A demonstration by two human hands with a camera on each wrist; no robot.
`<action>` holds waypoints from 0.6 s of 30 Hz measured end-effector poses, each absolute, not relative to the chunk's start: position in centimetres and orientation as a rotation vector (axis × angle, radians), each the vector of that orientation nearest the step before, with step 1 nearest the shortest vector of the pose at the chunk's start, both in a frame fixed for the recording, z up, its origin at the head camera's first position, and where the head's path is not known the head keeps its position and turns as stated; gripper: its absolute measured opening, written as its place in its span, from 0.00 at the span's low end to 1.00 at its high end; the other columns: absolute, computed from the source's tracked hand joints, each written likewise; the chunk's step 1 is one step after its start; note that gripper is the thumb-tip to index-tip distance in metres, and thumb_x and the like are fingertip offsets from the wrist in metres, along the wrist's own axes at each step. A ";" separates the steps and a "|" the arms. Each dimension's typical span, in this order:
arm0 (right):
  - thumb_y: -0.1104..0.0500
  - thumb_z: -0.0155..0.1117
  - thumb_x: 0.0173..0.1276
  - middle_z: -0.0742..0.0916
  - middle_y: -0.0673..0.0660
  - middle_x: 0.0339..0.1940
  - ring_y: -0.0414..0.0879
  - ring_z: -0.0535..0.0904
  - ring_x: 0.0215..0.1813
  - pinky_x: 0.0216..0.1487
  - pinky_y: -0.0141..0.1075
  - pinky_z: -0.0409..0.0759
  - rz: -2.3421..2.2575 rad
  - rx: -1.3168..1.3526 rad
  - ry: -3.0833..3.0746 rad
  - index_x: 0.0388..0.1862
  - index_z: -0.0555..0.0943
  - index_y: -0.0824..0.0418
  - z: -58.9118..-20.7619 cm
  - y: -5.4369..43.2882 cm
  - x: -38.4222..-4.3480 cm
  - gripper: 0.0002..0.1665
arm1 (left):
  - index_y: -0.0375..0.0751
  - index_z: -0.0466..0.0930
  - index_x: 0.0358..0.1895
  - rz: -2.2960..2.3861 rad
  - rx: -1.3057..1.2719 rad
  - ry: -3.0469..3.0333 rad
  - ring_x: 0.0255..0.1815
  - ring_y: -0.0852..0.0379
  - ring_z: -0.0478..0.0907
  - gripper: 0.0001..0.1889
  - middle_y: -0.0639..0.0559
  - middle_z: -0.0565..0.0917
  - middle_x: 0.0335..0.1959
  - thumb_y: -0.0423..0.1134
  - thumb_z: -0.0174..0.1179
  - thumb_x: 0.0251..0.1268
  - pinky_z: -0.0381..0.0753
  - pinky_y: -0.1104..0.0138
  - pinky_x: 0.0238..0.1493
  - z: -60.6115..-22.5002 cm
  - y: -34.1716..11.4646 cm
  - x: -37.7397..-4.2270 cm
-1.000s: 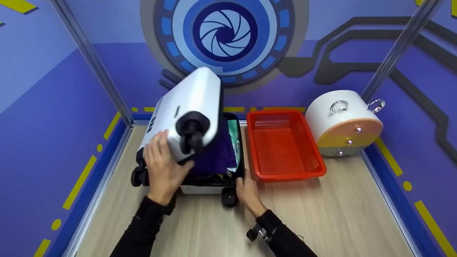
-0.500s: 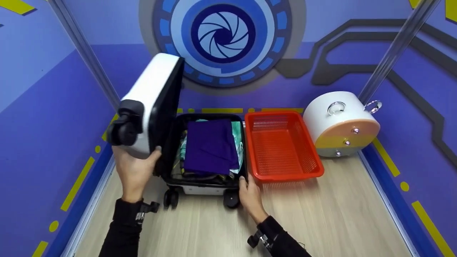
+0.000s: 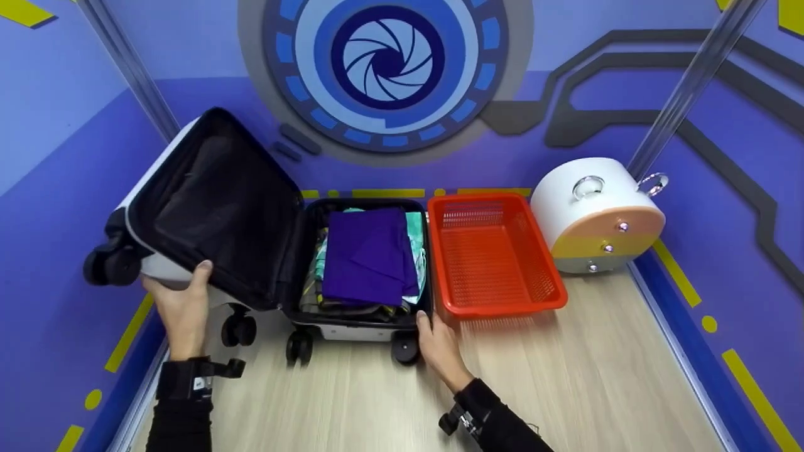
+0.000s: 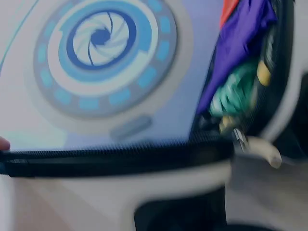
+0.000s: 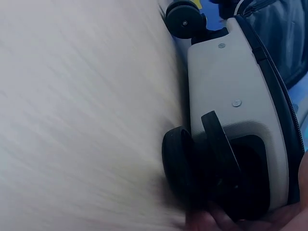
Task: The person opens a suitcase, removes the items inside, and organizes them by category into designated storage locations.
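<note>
A small white suitcase (image 3: 358, 333) lies with its lid (image 3: 217, 201) swung to the left and tilted, black lining showing. My left hand (image 3: 181, 314) holds the lid by its near edge, thumb over the inner rim. The zippered lid edge (image 4: 115, 161) crosses the left wrist view. At the near right corner of the base, my right hand (image 3: 441, 348) grips the edge beside a black wheel (image 3: 406, 349); its fingers are partly hidden. Folded purple cloth (image 3: 365, 257) lies in the base on top of mint-green cloth (image 3: 415, 232) and dark patterned fabric (image 3: 311, 295).
Right beside the suitcase stands a red plastic basket (image 3: 499, 311). Farther right is a white rounded drawer box (image 3: 581, 182) with ring handles and a striped front. Blue-purple walls (image 3: 440, 169) enclose the wooden surface (image 3: 565, 389) at the back and sides.
My left hand has swung the lid leftward from over the base, uncovering the clothes and turning the lining into view. The right hand has stayed at the base's near right corner.
</note>
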State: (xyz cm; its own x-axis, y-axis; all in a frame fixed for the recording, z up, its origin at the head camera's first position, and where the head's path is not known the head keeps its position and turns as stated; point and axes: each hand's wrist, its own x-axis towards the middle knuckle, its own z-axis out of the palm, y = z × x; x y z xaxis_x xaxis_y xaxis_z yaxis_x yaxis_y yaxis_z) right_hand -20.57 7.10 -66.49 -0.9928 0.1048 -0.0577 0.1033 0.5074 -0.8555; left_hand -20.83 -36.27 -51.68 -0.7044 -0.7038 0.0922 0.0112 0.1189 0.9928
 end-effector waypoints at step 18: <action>0.44 0.48 0.92 0.86 0.76 0.68 0.73 0.81 0.73 0.75 0.66 0.77 1.589 -0.161 -2.692 0.70 0.81 0.68 -66.4 7.0 -20.7 0.31 | 0.24 0.52 0.87 -1.871 1.097 -2.097 0.61 0.39 0.90 0.58 0.25 0.59 0.87 0.77 0.41 0.79 0.88 0.61 0.63 -59.9 -41.9 -18.5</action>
